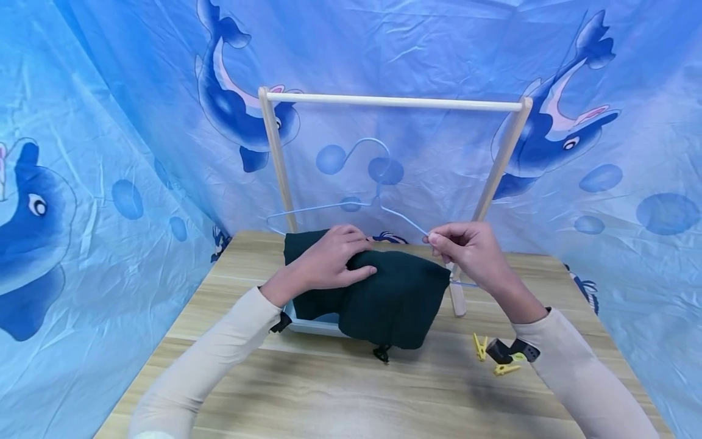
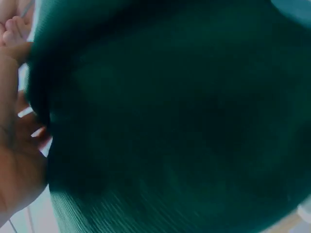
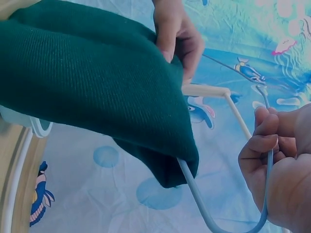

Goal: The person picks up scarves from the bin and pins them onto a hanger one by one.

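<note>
A dark green ribbed cloth (image 1: 400, 292) hangs folded over the lower bar of a light blue wire hanger (image 1: 323, 208). In the right wrist view the bar (image 3: 192, 187) comes out of the cloth's fold at one end. My left hand (image 1: 342, 259) holds the cloth at its upper edge, thumb on the near side and fingers partly hidden behind it. With thumb and fingers, my right hand (image 1: 466, 247) pinches the hanger's right sloping arm. The hanger's hook stands up, below the level of the rack's rail. Green cloth (image 2: 175, 116) fills most of the left wrist view.
Behind the hanger stands a wooden rack with a white rail (image 1: 395, 102). A light blue container (image 1: 318, 329) is partly covered by the cloth. Two yellow clothespins (image 1: 481, 347) lie at right on the wooden table (image 1: 329, 396). A small black object (image 1: 382, 352) shows below the cloth.
</note>
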Demonstrator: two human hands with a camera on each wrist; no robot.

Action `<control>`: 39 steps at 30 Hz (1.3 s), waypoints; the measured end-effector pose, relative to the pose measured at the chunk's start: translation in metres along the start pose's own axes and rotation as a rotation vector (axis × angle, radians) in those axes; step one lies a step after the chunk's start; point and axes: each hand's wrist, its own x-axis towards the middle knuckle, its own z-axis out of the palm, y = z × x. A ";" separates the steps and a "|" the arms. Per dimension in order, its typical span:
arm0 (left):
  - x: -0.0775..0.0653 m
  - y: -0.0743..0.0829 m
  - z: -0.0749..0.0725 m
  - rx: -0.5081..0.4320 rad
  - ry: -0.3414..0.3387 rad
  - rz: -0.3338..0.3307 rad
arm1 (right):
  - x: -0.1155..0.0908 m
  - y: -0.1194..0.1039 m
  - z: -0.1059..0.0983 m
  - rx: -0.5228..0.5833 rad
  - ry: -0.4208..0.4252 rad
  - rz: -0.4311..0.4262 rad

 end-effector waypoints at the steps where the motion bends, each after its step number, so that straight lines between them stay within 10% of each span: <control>1: 0.001 0.000 0.001 -0.007 0.022 0.023 | 0.000 0.000 0.000 -0.010 -0.006 -0.005; 7: 0.002 0.000 0.007 -0.237 0.190 0.060 | -0.002 0.002 0.002 -0.040 -0.026 0.012; 16: 0.006 0.014 0.010 -0.635 0.366 -0.225 | 0.000 -0.001 0.008 -0.031 -0.031 0.036; 22: 0.013 0.024 0.011 -0.494 0.383 -0.329 | 0.000 -0.007 0.009 -0.040 -0.044 0.011; 30: 0.010 0.018 0.008 -0.221 0.079 -0.119 | 0.002 -0.007 0.007 -0.019 0.002 -0.002; 39: 0.003 0.013 0.009 -0.171 0.128 -0.015 | 0.003 -0.004 0.009 -0.019 0.028 0.050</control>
